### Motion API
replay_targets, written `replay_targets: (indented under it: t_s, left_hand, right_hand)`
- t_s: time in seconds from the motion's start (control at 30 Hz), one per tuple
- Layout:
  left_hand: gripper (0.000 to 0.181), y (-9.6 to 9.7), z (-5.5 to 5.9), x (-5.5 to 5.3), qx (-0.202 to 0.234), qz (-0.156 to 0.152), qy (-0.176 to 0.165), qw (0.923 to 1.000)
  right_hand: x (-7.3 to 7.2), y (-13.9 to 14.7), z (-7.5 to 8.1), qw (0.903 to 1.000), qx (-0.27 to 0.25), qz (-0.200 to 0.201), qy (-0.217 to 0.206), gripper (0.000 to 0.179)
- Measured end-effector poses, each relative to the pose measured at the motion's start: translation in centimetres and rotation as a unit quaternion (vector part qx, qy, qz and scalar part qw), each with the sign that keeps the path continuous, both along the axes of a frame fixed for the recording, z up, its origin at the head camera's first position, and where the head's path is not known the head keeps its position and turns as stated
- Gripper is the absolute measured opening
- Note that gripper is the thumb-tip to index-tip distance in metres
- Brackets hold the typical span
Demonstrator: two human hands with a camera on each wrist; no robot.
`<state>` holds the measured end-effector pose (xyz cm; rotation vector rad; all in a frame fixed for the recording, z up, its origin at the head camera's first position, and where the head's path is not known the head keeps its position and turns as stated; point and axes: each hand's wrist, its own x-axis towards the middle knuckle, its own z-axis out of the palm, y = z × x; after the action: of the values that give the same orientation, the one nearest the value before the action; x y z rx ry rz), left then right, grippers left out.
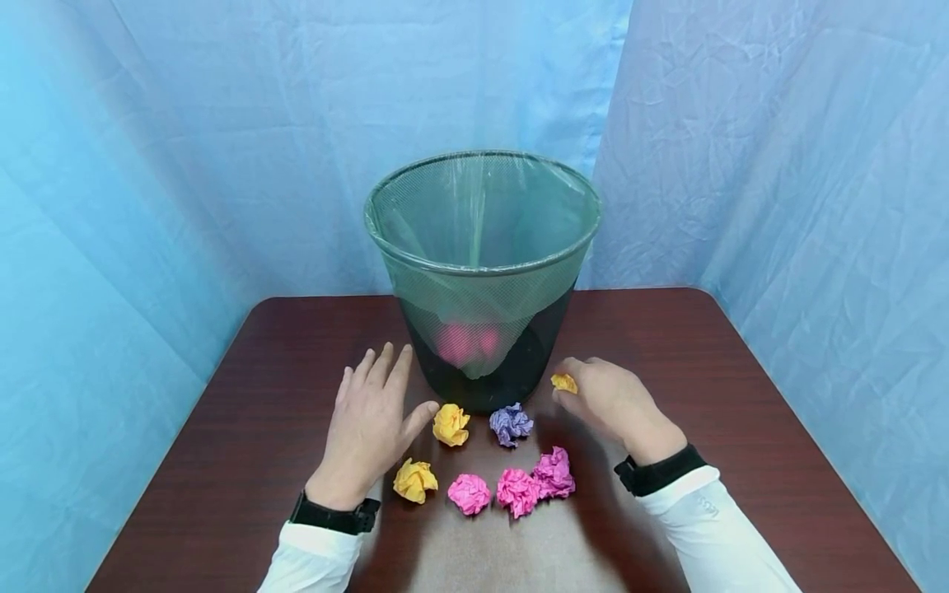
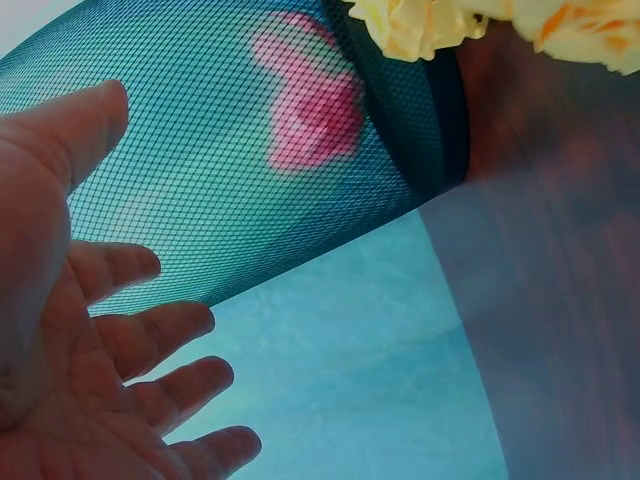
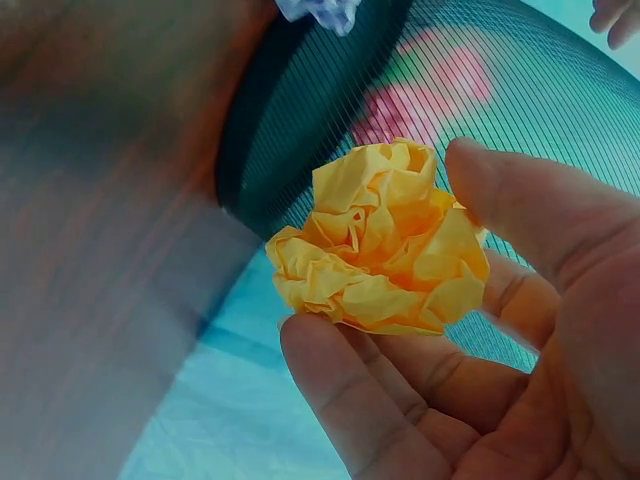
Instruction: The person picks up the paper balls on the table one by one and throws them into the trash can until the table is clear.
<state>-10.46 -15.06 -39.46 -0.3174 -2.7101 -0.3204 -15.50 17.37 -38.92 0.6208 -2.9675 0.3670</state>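
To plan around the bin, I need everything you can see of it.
The bin is round, dark and mesh-walled, widening upward to an open top. A translucent, green-tinted liner, seemingly plastic, covers its rim. It stands upright on the brown table. Pink crumpled paper shows through the wall, low inside. Its base sits just behind a yellow paper ball and a violet one.

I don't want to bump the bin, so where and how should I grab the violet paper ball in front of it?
Probably pinch the violet paper ball across its left and right sides, coming from above: the bin stands close behind it, while a gap separates it from the yellow ball on its left. Its crumpled folds should give purchase.
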Motion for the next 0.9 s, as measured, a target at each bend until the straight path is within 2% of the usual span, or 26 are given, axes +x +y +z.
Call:
replay_targets:
  t_s: [0.57,0.9]
  left_hand:
    - [0.082,-0.2,2.3,-0.7,-0.002,-0.015,0.043,0.9990]
    - [0.083,-0.2,3.2,-0.9,0.000,-0.013,0.043,0.9990]
  right_hand:
    - [-0.7,0.7,2.7,0.9998,0.003,-0.009,0.018,0.041]
    - [-1.1,0.9,4.1,0.9993,-0.002,-0.011,0.036,0.040]
